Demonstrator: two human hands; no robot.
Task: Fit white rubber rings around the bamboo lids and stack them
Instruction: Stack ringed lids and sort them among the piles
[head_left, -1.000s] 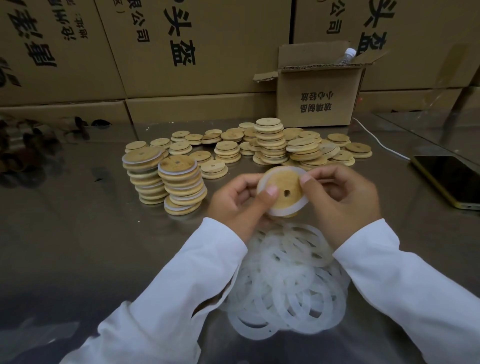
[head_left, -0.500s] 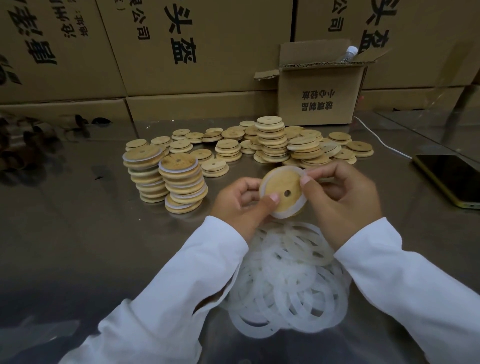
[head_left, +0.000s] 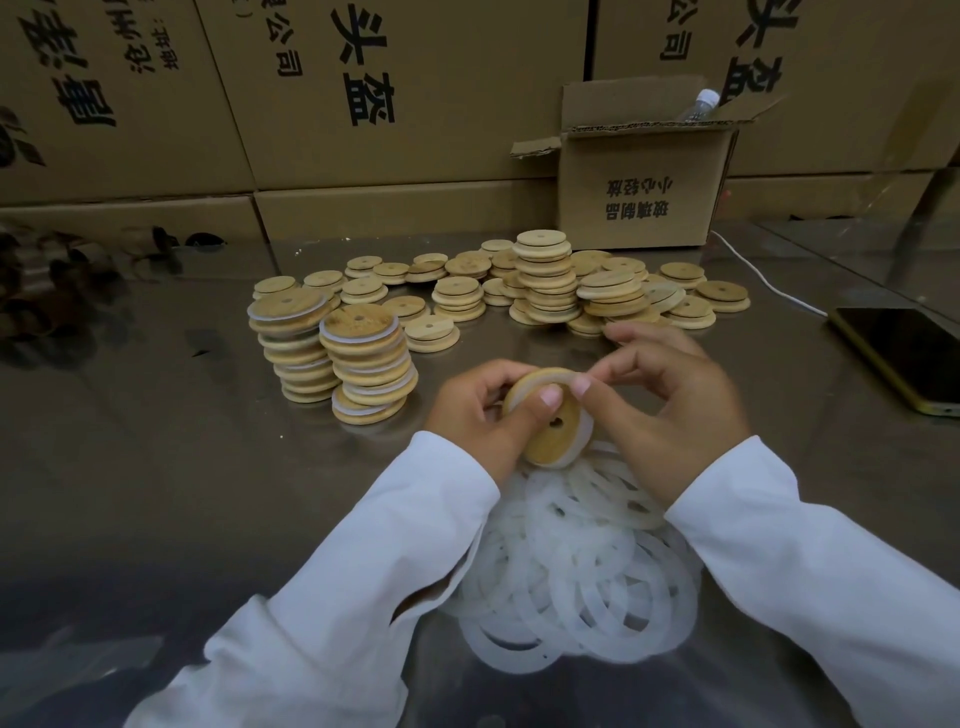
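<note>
Bamboo lid (head_left: 543, 442) being held tilted by left grip (head_left: 478, 410) and right grip (head_left: 670, 415), both grasping it; white rubber ring (head_left: 585, 431) being held against rim, above ring pile (head_left: 571, 582) on tabletop (head_left: 156, 467).

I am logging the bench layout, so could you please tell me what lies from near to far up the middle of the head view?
pile of white rubber rings → bamboo lid gripped by left hand and right hand → heap of bare bamboo lids → open cardboard box → wall of large cartons
</note>
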